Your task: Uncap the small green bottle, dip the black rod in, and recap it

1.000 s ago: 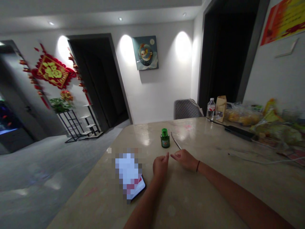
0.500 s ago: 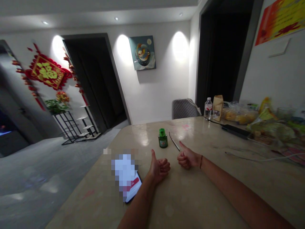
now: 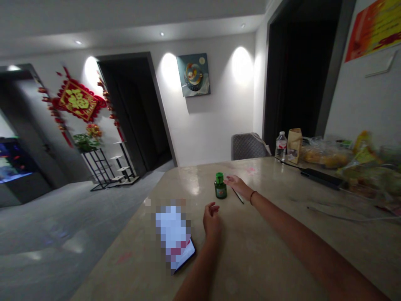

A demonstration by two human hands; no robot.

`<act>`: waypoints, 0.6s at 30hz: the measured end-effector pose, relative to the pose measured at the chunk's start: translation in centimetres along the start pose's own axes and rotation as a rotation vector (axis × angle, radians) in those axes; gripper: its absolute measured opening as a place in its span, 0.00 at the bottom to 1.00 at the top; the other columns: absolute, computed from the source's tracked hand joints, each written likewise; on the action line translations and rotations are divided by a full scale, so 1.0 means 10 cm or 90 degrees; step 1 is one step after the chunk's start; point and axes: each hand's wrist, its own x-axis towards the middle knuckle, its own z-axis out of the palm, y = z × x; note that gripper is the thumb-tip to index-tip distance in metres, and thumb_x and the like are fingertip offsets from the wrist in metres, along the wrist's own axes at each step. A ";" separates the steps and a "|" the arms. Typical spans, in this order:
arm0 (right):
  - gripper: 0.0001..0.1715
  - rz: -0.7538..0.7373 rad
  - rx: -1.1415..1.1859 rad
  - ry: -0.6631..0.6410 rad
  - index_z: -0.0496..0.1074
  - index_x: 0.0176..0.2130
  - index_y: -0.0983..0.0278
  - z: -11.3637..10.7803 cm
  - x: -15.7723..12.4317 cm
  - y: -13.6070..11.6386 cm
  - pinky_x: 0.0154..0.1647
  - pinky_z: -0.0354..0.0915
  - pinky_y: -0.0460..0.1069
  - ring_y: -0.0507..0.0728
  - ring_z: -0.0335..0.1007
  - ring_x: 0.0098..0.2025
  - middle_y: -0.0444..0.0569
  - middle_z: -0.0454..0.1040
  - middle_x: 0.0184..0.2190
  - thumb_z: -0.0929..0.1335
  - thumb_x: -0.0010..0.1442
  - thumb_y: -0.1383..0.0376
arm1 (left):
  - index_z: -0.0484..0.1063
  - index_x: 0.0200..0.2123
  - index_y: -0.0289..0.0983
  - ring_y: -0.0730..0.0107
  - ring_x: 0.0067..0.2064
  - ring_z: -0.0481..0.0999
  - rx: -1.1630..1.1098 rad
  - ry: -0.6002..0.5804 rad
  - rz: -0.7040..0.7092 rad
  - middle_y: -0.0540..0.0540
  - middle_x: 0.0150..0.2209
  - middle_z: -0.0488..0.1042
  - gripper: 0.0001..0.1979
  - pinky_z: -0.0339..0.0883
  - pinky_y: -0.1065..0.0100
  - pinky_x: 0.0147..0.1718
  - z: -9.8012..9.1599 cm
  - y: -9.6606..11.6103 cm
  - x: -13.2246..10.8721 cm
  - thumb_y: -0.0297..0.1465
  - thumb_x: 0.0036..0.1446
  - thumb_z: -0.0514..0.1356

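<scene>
A small green glass bottle (image 3: 221, 190) with a bright green cap stands upright on the table. My right hand (image 3: 238, 185) is just right of the cap, fingers stretched toward it and holding nothing; whether the fingertips touch the cap I cannot tell. A thin dark stick-like thing (image 3: 238, 197) lies beneath and beside that hand. Nearer to me, my left hand (image 3: 212, 218) hovers over or rests on the table with loosely bent fingers, empty. To its left lies a phone (image 3: 185, 256) with a lit screen, mostly blurred out.
At the table's right side are a water bottle (image 3: 281, 146), a paper bag (image 3: 294, 145), a black power strip (image 3: 322, 177), a white cable (image 3: 332, 216) and several plastic bags of food (image 3: 326, 152). A grey chair (image 3: 247, 146) stands behind the far edge.
Both hands have left their thumbs-up fists. My right hand has moved forward and left to the green bottle's cap; my left hand has loosened its fingers. The view has shifted slightly.
</scene>
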 end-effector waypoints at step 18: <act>0.21 -0.192 -0.434 -0.025 0.63 0.44 0.63 0.22 -0.18 -0.23 0.36 0.59 0.46 0.54 0.68 0.36 0.50 0.72 0.36 0.66 0.50 0.58 | 0.62 0.40 0.35 0.73 0.32 0.71 0.003 -0.007 -0.025 0.45 0.33 0.71 0.14 0.64 0.71 0.31 0.02 0.07 -0.03 0.30 0.48 0.52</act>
